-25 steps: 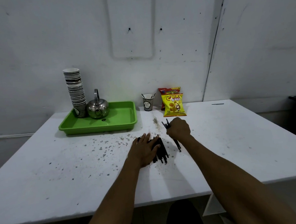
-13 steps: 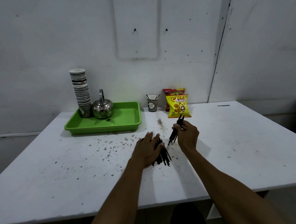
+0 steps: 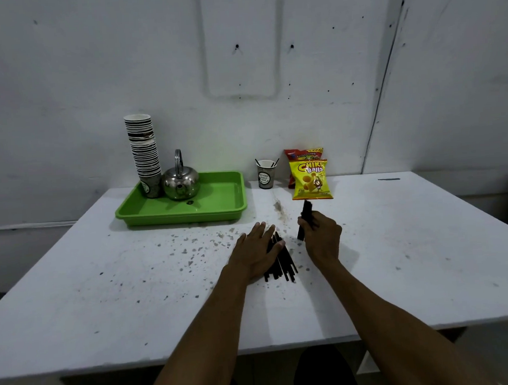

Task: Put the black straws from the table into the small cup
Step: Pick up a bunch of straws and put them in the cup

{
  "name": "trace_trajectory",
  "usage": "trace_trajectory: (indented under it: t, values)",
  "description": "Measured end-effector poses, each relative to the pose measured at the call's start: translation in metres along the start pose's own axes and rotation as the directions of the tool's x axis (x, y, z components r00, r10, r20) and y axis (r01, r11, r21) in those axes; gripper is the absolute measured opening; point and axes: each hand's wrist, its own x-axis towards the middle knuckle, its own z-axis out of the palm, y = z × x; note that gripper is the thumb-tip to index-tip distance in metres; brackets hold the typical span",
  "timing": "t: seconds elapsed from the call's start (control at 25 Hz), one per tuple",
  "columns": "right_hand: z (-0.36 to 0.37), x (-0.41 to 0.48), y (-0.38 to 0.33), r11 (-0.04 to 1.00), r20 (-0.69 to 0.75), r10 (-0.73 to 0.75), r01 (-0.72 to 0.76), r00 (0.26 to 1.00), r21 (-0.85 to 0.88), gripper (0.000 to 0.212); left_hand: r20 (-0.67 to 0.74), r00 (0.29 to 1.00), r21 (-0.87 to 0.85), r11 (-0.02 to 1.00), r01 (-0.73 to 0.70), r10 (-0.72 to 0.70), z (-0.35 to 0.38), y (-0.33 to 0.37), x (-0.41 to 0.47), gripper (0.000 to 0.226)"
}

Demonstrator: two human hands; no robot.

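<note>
A pile of black straws point(image 3: 284, 263) lies on the white table point(image 3: 104, 290) near the middle. My left hand point(image 3: 258, 253) rests flat on the pile's left part, fingers spread. To its right my right hand point(image 3: 321, 236) grips a small bundle of black straws point(image 3: 306, 216), held nearly upright just above the table. The small paper cup point(image 3: 266, 175) stands at the table's far edge by the wall, with two straws sticking out of it. It is well beyond both hands.
A green tray point(image 3: 218, 206) at the back left holds a steel kettle point(image 3: 181, 182) and a tall stack of paper cups point(image 3: 145, 154). Two snack bags point(image 3: 310, 178) stand right of the small cup. Dark specks dot the table left of the hands.
My right hand has lifted its bundle of straws off the table and turned it from slanted to nearly upright. My left hand has stayed on the pile.
</note>
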Motion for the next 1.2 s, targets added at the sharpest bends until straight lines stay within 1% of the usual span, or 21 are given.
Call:
trace_trajectory:
  t: [0.12,0.2,0.32,0.4,0.56,0.6,0.72,0.8,0.92,1.08,1.2]
  values:
    - [0.000,-0.003,0.004,0.997,0.025,0.029,-0.027,0.999,-0.073,0.010,0.042,0.999,0.055,0.998,-0.005,0.003,0.001,-0.002,-0.003,0.068]
    - [-0.001,-0.002,0.005,0.996,0.029,0.059,-0.057,0.998,-0.069,0.012,0.047,0.999,0.047,0.999,-0.007,0.005,0.000,-0.002,-0.004,0.069]
    - [-0.003,0.011,-0.001,0.993,0.072,0.102,-0.098,0.992,-0.059,0.012,0.041,0.999,0.022,1.000,-0.011,0.010,-0.011,0.001,0.003,0.071]
    - [-0.003,0.026,-0.009,0.994,0.059,0.111,-0.110,0.992,-0.027,0.011,0.034,0.999,-0.004,1.000,-0.024,0.024,-0.024,0.004,0.018,0.070]
    - [0.010,0.081,-0.023,0.998,0.025,0.061,-0.062,0.998,0.015,0.013,-0.033,0.999,-0.191,0.981,-0.026,0.021,-0.049,0.011,0.069,0.070]
    - [0.016,0.099,-0.026,0.999,0.026,0.046,-0.047,0.999,0.022,0.012,-0.056,0.998,-0.216,0.976,-0.030,0.018,-0.055,0.010,0.086,0.070]
    - [0.042,0.160,-0.034,1.000,-0.011,-0.013,0.013,1.000,0.013,0.010,-0.146,0.989,-0.219,0.974,-0.056,0.024,-0.070,0.002,0.139,0.071]
    - [0.064,0.201,-0.038,0.998,-0.020,-0.055,0.055,0.998,0.034,0.010,-0.206,0.979,-0.229,0.972,-0.047,-0.001,-0.077,-0.008,0.176,0.073]
    - [0.096,0.246,-0.042,0.996,-0.016,-0.081,0.081,0.997,0.034,0.011,-0.253,0.964,-0.274,0.962,0.014,-0.086,-0.080,-0.019,0.217,0.080]
    - [0.135,0.278,-0.032,0.995,0.051,-0.103,0.103,0.993,-0.003,0.012,-0.259,0.949,-0.378,0.923,0.070,-0.178,-0.071,-0.034,0.260,0.093]
    - [0.152,0.280,-0.021,0.994,0.111,-0.110,0.109,0.988,0.013,0.012,-0.258,0.937,-0.466,0.880,0.094,-0.237,-0.060,-0.039,0.276,0.100]
